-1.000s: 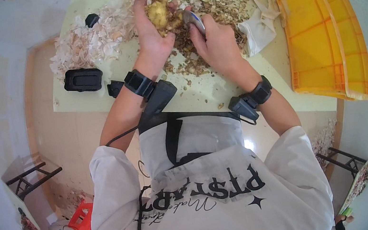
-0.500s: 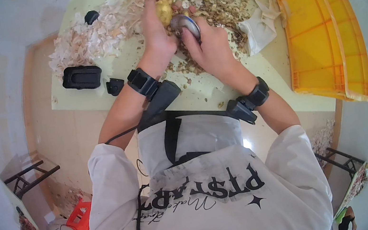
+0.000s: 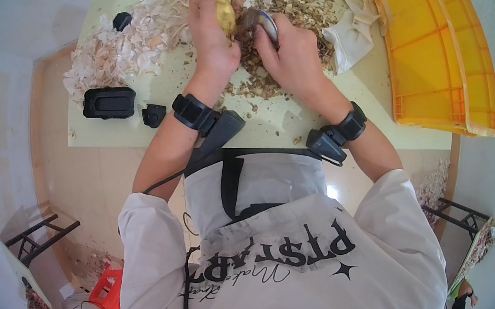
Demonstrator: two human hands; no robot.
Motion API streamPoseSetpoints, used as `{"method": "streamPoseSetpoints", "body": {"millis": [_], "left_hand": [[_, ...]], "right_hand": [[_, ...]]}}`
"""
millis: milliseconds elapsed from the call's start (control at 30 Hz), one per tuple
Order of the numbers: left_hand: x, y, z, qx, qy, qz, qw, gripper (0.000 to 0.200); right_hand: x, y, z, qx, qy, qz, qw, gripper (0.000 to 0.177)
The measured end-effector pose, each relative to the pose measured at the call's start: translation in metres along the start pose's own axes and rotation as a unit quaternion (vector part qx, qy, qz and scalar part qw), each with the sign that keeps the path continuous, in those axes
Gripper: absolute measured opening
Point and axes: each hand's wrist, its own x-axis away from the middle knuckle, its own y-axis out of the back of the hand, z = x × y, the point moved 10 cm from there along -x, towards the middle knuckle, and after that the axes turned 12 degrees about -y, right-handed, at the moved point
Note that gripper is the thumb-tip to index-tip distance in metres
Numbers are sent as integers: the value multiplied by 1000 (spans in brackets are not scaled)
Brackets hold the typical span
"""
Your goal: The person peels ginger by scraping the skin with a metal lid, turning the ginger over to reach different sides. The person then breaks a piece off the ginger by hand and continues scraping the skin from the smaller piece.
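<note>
The ginger (image 3: 226,10) is in the left hand (image 3: 215,43), sticking out past its fingers. It is long and bumpy, with round knobs. It is yellow, with brown marks on it. The left hand is wrapped around its side, with the thumb lying along it.

The right hand (image 3: 292,50) is closed on a metal tool (image 3: 269,25). The tool is hard, shiny and curved, with a thin blue line near its edge. It is close beside the ginger; whether they touch is hard to tell.

Under and around the hands, small brown scraps (image 3: 303,16) lie in a crumbly mess on the smooth, pale surface (image 3: 269,130). To the left of the left hand is a heap of white peels (image 3: 115,55), thin and dry like paper. Nearer the left wrist sits a black box (image 3: 108,103) with rounded corners. To the right of the right hand lies a crumpled white sheet (image 3: 350,44). Beyond it is a big yellow crate (image 3: 421,43) with ribbed plastic walls.
</note>
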Motion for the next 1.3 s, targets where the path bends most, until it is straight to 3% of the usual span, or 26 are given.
{"method": "streamPoseSetpoints", "body": {"millis": [67, 100, 167, 467, 600, 767, 833, 933, 967, 1033, 1100, 1167, 1300], "left_hand": [[3, -5, -19, -72, -91, -15, 993, 31], [2, -1, -17, -72, -91, -15, 993, 31], [0, 0, -18, -163, -134, 45, 976, 39], [3, -4, -21, -176, -140, 31, 974, 38], [3, -8, -25, -150, -150, 39, 976, 38], [3, -3, -14, -65, -63, 0, 996, 33], [2, -5, -11, -51, -42, 22, 998, 35], [-1, -1, -1, 6, 15, 49, 999, 37], [-1, -2, 6, 50, 50, 56, 996, 38], [-4, -4, -3, 49, 11, 34, 998, 38], [-5, -7, -14, 47, -27, 12, 998, 38], [-1, -7, -14, 47, -11, -19, 999, 37], [-6, 2, -8, 22, -11, 14, 1000, 37]], "right_hand": [[3, 0, 5, -5, 7, 1, 1000, 22], [3, -2, 6, -15, -6, 17, 1000, 25], [5, -4, 3, -26, -21, 33, 999, 29], [5, -7, -9, -132, -65, 22, 989, 32], [5, -19, -28, -228, -147, 67, 960, 30], [6, -30, -41, -363, -242, 126, 891, 29], [11, -47, -39, -424, -258, 221, 840, 27], [9, -36, -48, -456, -284, 145, 831, 26], [8, -36, -51, -455, -283, 145, 831, 26], [-3, -5, -52, -293, -199, 20, 935, 26], [-3, -2, -51, -280, -194, 10, 940, 23], [-5, 6, -37, -186, -109, -14, 976, 20], [-4, 5, -27, -117, -73, -8, 990, 18]]}}
